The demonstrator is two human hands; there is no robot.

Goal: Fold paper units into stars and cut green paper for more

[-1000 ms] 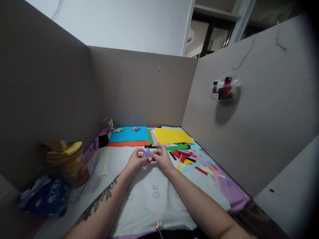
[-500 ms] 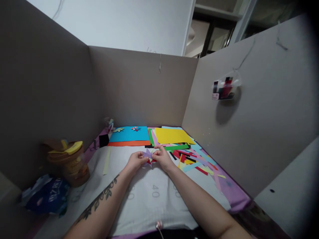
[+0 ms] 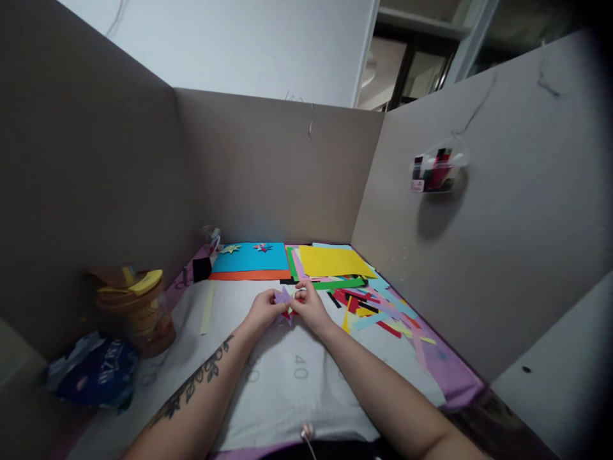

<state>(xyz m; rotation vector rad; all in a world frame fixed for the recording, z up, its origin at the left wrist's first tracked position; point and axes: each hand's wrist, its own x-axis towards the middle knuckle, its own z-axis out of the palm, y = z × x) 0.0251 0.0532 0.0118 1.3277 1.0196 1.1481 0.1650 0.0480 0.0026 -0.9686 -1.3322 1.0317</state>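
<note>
Between both hands, a little above the white sheet, is a folded paper star (image 3: 284,298) with purple, red and pale points. My left hand (image 3: 262,310) pinches its left side between thumb and fingers. On its right side the thumb and fingertips of my right hand (image 3: 310,306) are closed on it, and they hide part of the star. Two finished-looking paper stars lie beyond on the blue paper (image 3: 253,260): a pale yellow star (image 3: 230,249) at left and a red, white and blue star (image 3: 263,247) at right.
Loose coloured paper strips (image 3: 366,310) are scattered to the right, below a yellow sheet (image 3: 335,262). At left stand a brown-lidded tub (image 3: 143,319) and a blue plastic bag (image 3: 98,374). Grey panels (image 3: 272,172) enclose the table. A clear container (image 3: 435,172) hangs on the right panel.
My right thumb and fingers have shifted slightly on the star's right side. The left hand keeps its pinch. The whole view has moved a little.
</note>
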